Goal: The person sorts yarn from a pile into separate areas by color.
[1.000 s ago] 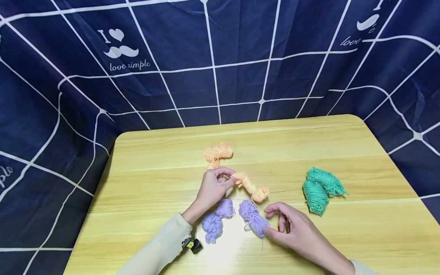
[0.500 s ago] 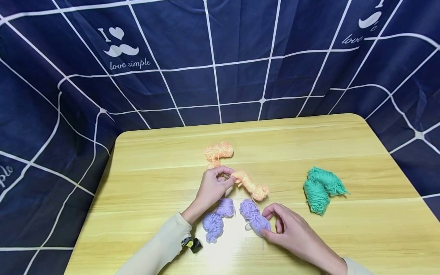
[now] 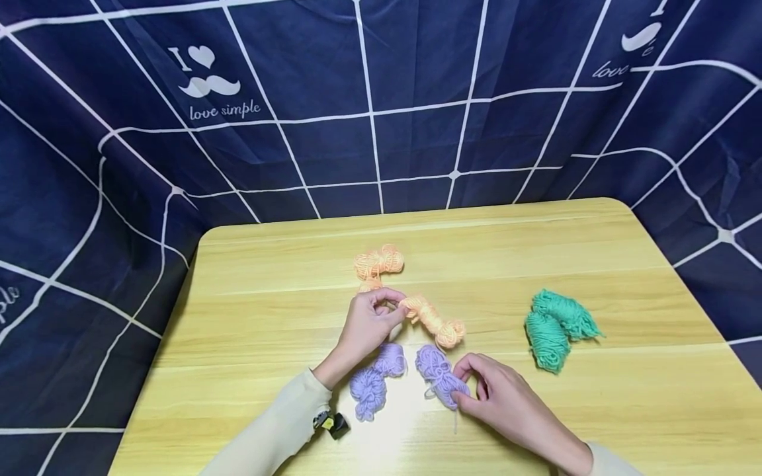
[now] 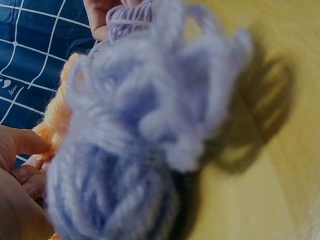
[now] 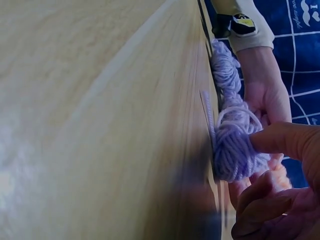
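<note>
My left hand (image 3: 368, 325) pinches the upper-left end of a peach-orange yarn skein (image 3: 433, 320) at mid-table. With thumb and fingers, my right hand (image 3: 506, 400) grips the near end of a lilac yarn skein (image 3: 440, 375) just below it. In the right wrist view the thumb lies against this lilac skein (image 5: 235, 155), which is tied at its middle. Two more lilac skeins, one lower (image 3: 369, 391) and one upper (image 3: 391, 360), lie by my left forearm. A blurred lilac skein (image 4: 115, 185) fills much of the left wrist view.
Beyond my left hand lies another orange skein (image 3: 379, 262), touching a further orange piece (image 3: 370, 285) partly hidden by that hand. Two green skeins, one upright (image 3: 548, 342) and one slanted (image 3: 567, 313), rest to the right on the wooden table (image 3: 268, 264). Dark blue curtain (image 3: 309, 79) surrounds it.
My right hand has moved slightly left and its thumb and fingers have come onto the lilac skein's near end. The left hand stays at the orange skein.
</note>
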Motion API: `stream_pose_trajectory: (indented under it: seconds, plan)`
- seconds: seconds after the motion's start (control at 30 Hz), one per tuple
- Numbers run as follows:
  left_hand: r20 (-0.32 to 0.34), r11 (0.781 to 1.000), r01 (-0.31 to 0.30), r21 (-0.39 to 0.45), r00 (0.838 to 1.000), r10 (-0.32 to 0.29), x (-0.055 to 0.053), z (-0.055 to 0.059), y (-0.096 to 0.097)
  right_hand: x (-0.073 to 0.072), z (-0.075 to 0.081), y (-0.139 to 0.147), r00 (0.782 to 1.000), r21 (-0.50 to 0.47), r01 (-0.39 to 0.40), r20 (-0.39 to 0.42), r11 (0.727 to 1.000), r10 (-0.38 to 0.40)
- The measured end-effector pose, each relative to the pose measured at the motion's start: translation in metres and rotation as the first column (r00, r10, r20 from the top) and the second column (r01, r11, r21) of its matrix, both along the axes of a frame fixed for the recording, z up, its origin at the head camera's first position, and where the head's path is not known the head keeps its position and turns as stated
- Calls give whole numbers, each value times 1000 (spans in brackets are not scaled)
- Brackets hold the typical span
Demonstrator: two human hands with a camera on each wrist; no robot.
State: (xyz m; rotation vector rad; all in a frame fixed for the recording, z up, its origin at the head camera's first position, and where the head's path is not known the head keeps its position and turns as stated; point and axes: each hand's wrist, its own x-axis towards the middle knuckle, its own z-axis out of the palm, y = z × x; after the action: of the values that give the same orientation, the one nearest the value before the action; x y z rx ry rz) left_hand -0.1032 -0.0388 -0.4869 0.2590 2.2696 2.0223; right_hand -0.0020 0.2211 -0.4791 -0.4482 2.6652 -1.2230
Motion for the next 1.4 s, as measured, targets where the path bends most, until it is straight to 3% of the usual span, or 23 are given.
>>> stream_pose_trajectory:
  seconds: [0.43, 0.73, 1.03, 1.4]
  plan:
    - [-12, 1000, -10, 1, 1000, 10, -1, 1, -3, -1, 0, -1, 1000, 1, 31, -2, 1000, -31]
    - [-13, 1000, -21, 10, 1000, 21, -2, 4, -3, -1, 2, -2, 998, -10, 43, 40, 999, -42]
    - [-15, 999, -31, 14, 999, 31, -3, 6, -5, 0, -12, 0, 998, -54, 56, -3, 997, -56]
    - [-35, 999, -51, -11, 998, 50, -9, 7, -10, 0, 0, -4, 995, -28, 66, 81, 997, -63]
